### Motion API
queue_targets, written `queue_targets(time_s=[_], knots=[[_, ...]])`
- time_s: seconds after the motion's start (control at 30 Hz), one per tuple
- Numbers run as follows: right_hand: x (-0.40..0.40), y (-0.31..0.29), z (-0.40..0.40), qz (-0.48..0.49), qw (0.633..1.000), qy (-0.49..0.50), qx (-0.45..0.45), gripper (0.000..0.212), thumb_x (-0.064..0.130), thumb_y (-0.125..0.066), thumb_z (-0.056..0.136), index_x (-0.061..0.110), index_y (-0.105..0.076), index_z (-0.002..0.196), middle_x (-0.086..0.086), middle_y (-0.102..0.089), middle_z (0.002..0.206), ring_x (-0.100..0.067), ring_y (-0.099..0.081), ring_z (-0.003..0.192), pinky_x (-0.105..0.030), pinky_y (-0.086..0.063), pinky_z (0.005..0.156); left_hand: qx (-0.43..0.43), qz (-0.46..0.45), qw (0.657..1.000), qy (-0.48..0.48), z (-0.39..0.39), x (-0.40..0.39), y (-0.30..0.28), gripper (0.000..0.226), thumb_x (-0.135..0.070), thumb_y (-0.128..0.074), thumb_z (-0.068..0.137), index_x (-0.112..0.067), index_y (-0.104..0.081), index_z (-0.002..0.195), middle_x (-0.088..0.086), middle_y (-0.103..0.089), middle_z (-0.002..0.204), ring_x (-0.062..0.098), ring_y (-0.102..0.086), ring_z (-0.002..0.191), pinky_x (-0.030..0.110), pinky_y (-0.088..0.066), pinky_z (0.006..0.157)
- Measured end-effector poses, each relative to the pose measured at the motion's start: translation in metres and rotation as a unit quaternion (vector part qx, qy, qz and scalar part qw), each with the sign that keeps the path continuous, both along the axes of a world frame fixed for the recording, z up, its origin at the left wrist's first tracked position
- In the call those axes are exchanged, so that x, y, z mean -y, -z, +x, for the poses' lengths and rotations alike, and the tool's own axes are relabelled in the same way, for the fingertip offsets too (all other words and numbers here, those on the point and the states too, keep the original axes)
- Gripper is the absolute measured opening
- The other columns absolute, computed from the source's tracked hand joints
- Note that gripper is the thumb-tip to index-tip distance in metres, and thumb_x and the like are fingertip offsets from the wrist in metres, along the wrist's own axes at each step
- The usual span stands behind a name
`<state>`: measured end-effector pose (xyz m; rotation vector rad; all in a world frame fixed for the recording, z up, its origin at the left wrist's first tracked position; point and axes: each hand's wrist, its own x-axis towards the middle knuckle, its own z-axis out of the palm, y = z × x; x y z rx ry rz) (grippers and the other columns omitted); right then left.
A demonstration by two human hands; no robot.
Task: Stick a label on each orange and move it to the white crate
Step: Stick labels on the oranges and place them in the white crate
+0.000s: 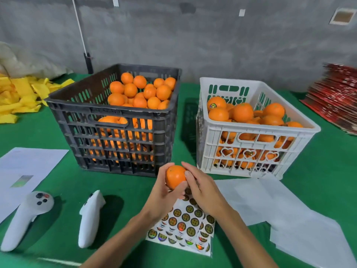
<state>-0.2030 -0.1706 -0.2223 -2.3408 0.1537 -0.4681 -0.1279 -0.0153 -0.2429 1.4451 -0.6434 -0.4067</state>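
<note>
Head view: both hands, left and right, grip one orange above round, unreadable sticker labels.

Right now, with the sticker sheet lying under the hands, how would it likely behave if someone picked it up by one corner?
The sticker sheet looks thin and flat on the green table, so it would probably flop and bend. It likely weighs very little. Its glossy labels suggest a slick face, so it may slide if pushed.
</note>
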Motion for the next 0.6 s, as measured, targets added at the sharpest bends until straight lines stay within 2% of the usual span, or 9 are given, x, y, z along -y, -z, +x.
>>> queue_targets(time_s=[0.1, 0.2, 0.27, 0.37, 0.5, 0.6], knots=[[0.010, 0.018, -0.023, -0.093, 0.994, -0.024, -0.048, 0.045, 0.054, -0.039, 0.106, 0.034, -0.045, 0.147, 0.016, -0.051, 0.144, -0.001, -0.045, 0.129, -0.033, -0.041, 0.109, -0.041, -0.005, 0.999, -0.015, -0.006, 0.003, 0.012, 0.054, -0.031, -0.069, 0.100, -0.036, -0.034, 0.141, 0.013, -0.059, 0.122, 0.033, -0.074, 0.093, 0.031, -0.060, 0.084], [0.013, 0.029, -0.035, -0.166, 0.979, -0.052, -0.108, 0.071, 0.076, -0.041, 0.095, 0.033, -0.044, 0.151, 0.017, -0.039, 0.154, -0.004, -0.034, 0.139, -0.028, -0.030, 0.117, -0.083, -0.026, 0.995, -0.052, -0.007, 0.004, 0.011, 0.053, -0.036, -0.064, 0.100, -0.031, -0.032, 0.141, 0.015, -0.063, 0.121, 0.032, -0.076, 0.092, 0.028, -0.060, 0.084], [0.014, 0.033, -0.035, -0.181, 0.974, -0.057, -0.125, 0.080, 0.082, -0.042, 0.089, 0.035, -0.043, 0.153, 0.019, -0.033, 0.158, -0.004, -0.028, 0.142, -0.024, -0.022, 0.117, -0.100, -0.037, 0.991, -0.077, -0.008, 0.003, 0.013, 0.055, -0.042, -0.062, 0.098, -0.030, -0.032, 0.142, 0.019, -0.068, 0.115, 0.032, -0.077, 0.091, 0.032, -0.061, 0.082], [0.012, 0.035, -0.032, -0.182, 0.978, -0.043, -0.093, 0.069, 0.078, -0.045, 0.091, 0.035, -0.055, 0.145, 0.019, -0.043, 0.151, -0.005, -0.036, 0.136, -0.023, -0.027, 0.113, -0.111, -0.055, 0.988, -0.095, -0.007, 0.001, 0.017, 0.056, -0.050, -0.063, 0.099, -0.031, -0.032, 0.143, 0.014, -0.076, 0.102, 0.032, -0.076, 0.091, 0.038, -0.061, 0.084], [0.007, 0.037, -0.026, -0.181, 0.983, -0.012, -0.034, 0.047, 0.065, -0.054, 0.094, 0.032, -0.075, 0.121, 0.018, -0.060, 0.128, -0.007, -0.052, 0.116, -0.029, -0.044, 0.099, -0.113, -0.065, 0.988, -0.087, -0.006, -0.001, 0.019, 0.068, -0.059, -0.065, 0.089, -0.032, -0.034, 0.142, 0.004, -0.076, 0.099, 0.035, -0.075, 0.092, 0.050, -0.057, 0.093], [0.003, 0.037, -0.019, -0.160, 0.987, 0.002, 0.001, 0.031, 0.053, -0.066, 0.093, 0.030, -0.080, 0.107, 0.021, -0.062, 0.113, -0.004, -0.053, 0.105, -0.027, -0.046, 0.091, -0.109, -0.065, 0.989, -0.078, -0.005, 0.000, 0.020, 0.065, -0.059, -0.065, 0.089, -0.033, -0.035, 0.142, 0.003, -0.076, 0.099, 0.034, -0.075, 0.092, 0.053, -0.056, 0.096]])
